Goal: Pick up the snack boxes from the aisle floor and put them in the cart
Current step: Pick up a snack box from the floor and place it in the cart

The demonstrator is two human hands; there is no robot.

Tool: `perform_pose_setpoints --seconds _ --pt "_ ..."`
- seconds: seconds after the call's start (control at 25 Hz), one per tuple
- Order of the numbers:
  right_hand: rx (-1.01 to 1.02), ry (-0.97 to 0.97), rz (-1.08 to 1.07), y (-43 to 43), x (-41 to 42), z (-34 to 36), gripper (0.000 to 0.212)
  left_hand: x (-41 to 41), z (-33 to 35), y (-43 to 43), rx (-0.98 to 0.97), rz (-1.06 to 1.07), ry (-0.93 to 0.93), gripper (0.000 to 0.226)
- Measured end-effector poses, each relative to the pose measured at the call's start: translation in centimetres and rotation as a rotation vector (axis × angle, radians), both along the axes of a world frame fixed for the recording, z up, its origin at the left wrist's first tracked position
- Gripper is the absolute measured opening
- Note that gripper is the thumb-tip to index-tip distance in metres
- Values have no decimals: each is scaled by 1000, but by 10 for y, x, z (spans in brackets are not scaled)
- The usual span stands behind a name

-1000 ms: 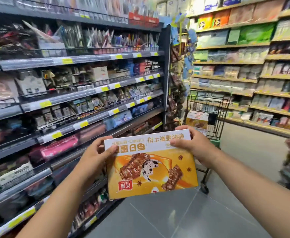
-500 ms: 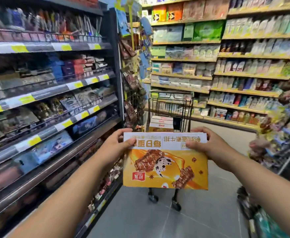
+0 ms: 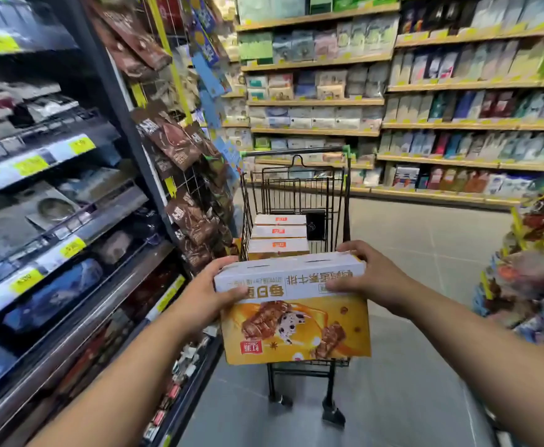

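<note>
I hold a yellow and white snack box [image 3: 296, 330] upright in front of me, its printed face toward me and upside down. My left hand [image 3: 209, 291] grips its upper left corner and my right hand [image 3: 366, 272] grips its upper right corner. The box hangs over the near end of a black wire shopping cart [image 3: 337, 188]. Three snack boxes of the same kind [image 3: 278, 235] stand on edge inside the cart, just beyond the held box. The cart's near rim is hidden behind the held box.
Dark shelving [image 3: 70, 221] with packets and yellow price tags runs along the left. Hanging brown snack bags [image 3: 180, 146] crowd its end post next to the cart. Wooden shelves [image 3: 457, 124] line the back wall. A rack of colourful packets [image 3: 535, 253] stands at right. Grey floor [image 3: 425, 240] lies beyond.
I have come closer to the cart, which now stands directly before me. The held box has moved forward and over the cart's near end, still in both hands.
</note>
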State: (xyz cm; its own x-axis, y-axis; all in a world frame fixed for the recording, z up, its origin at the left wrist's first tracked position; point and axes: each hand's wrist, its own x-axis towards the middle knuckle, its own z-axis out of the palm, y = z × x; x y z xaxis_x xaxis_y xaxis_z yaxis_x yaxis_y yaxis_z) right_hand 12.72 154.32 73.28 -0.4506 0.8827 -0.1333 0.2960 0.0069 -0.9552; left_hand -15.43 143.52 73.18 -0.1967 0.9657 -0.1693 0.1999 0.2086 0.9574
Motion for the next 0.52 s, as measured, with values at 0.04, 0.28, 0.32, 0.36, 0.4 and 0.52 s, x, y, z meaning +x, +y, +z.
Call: perform_pose_setpoints --seconds 0.04,0.28,0.32,0.36,0.4,0.52 --pt "3 -15 25 28 -7 -13 71 -5 -10 22 -28 11 32 58" --pt "27 -208 121 175 -49 -109 76 -52 -79 156 -159 -37 308 72" --pt "54 -253 148 196 -57 -126 74 -63 -95 179 -172 -63 399 73" --pt "86 -284 165 216 -65 -144 73 -75 -114 201 -183 -91 478 74" --pt "120 -301 169 235 -74 -161 71 -85 -134 223 -187 -124 547 77" --pt "212 -344 164 270 -96 -207 75 -109 -192 272 -159 -198 701 93"
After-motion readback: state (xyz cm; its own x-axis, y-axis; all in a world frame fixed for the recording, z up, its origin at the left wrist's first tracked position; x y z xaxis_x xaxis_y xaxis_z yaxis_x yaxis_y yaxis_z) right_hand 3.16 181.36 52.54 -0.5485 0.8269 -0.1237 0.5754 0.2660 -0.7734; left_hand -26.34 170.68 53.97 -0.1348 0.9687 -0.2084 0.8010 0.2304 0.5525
